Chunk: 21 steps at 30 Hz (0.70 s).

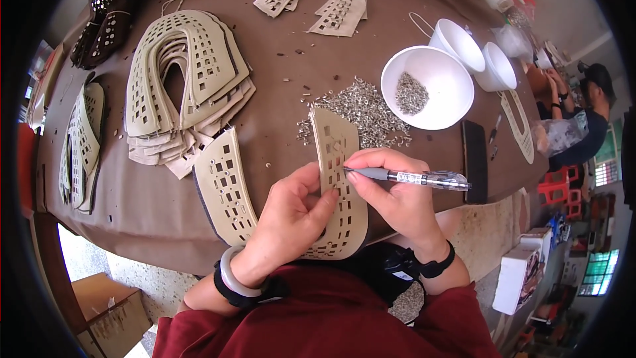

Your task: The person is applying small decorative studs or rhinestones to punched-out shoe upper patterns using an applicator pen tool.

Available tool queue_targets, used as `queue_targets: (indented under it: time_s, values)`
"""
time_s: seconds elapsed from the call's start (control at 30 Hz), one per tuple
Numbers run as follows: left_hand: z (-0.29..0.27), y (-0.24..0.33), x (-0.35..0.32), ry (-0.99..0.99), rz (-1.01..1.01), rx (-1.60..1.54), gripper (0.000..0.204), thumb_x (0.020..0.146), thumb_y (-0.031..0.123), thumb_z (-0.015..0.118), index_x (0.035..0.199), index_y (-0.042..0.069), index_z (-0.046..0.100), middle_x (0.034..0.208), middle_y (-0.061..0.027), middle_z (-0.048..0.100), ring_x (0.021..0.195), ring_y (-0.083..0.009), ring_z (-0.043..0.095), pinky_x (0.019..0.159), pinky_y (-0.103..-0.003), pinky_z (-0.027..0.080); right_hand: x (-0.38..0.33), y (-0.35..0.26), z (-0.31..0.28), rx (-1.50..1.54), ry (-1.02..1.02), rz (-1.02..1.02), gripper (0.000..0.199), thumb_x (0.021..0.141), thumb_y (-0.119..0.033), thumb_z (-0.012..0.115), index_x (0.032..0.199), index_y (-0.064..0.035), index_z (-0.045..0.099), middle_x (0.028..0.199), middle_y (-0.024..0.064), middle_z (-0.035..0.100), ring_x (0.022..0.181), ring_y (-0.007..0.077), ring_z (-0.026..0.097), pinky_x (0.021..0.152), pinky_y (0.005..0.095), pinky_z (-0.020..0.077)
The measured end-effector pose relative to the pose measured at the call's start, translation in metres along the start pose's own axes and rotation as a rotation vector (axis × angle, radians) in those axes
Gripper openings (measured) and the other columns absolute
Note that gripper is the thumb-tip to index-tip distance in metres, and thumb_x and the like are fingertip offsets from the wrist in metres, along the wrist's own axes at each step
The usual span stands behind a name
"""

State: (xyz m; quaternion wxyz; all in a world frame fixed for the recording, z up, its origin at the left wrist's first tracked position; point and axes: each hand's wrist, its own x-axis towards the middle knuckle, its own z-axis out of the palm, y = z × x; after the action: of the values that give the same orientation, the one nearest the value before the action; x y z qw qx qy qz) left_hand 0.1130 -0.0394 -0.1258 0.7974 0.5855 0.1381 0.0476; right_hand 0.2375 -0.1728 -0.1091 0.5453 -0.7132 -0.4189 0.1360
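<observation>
On the near side of the metal-fittings pile [364, 109], the left hand [281, 222] pinches the perforated beige panel [349, 215] while the right hand [397, 189] grips a pen [430, 179], apparently working one spot, which calls next for steady aim.

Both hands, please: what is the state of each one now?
Left hand: closed, holding the beige perforated piece.
Right hand: closed, holding a pen.
</observation>
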Motion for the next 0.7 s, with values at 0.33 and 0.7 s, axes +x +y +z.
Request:
queue_targets:
  time_s: [0.33,0.7]
  values:
    - [-0.001,-0.002,-0.001,-0.041,-0.006,0.040,0.031,0.094,-0.005,0.050,0.125,-0.007,0.053,0.113,-0.0101,0.065,0.101,-0.0110,0.061,0.087,-0.026,0.051,-0.008,-0.006,0.003,-0.148,-0.002,-0.100,0.012,0.080,0.000,0.071,0.092,-0.0008,0.069,0.089,0.0098,0.066,0.073,0.0206,0.065,0.065,0.0295,0.0520]
    - [0.002,0.000,-0.002,0.016,-0.008,-0.046,0.038,0.092,-0.005,0.048,0.130,-0.005,0.047,0.115,-0.0091,0.064,0.100,-0.0114,0.062,0.086,-0.026,0.051,-0.019,0.018,-0.035,-0.010,0.193,0.144,0.014,0.083,-0.002,0.070,0.097,-0.0013,0.070,0.091,0.0067,0.070,0.079,0.0108,0.064,0.069,0.0236,0.0501]
